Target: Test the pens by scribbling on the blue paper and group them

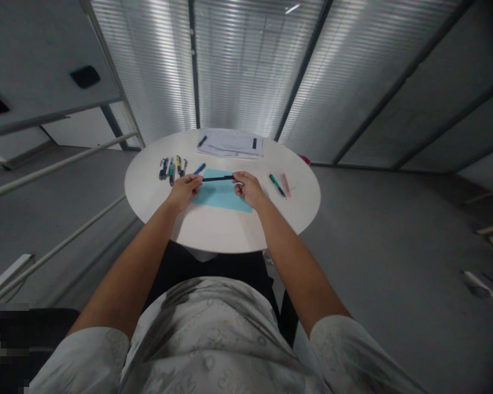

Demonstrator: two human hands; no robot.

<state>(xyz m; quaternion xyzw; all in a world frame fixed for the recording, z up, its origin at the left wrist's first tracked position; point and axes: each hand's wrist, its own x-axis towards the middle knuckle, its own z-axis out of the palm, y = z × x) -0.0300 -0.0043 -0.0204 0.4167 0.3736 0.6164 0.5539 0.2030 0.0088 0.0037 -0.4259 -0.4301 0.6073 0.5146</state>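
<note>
Between my two hands a slim black pen is held level above a light blue sheet of paper. The fingers of my left hand pinch its left end. At the other end, my right hand grips it with thumb and fingers, the remaining fingers curled. A blue pen lies just beyond my left hand. To the right of the paper rest a green and black pen and a pinkish strip, perhaps a ruler or eraser.
On the round white table, several pens and markers lie at the left. A stack of printed papers with two dark items on it sits at the far edge. Metal rails stand left of the table, and blinds hang behind.
</note>
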